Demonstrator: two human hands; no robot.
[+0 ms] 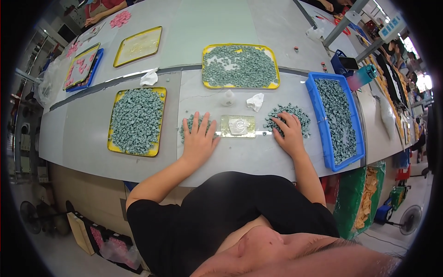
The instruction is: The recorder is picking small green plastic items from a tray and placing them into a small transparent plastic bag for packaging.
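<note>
Head view: the left hand (199,135) partly covers a green pile (182,132).

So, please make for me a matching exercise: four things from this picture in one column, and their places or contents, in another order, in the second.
1. bare left hand
2. bare right hand
3. long bright-blue plastic bin
4. pink-and-teal bottle

A. filled with small grey-green pieces
B. at the loose pile right of the translucent rectangular slab
C. right of the bin's far end
D. at the pieces left of the slab

Pairs: 1-D, 2-B, 3-A, 4-C
</note>
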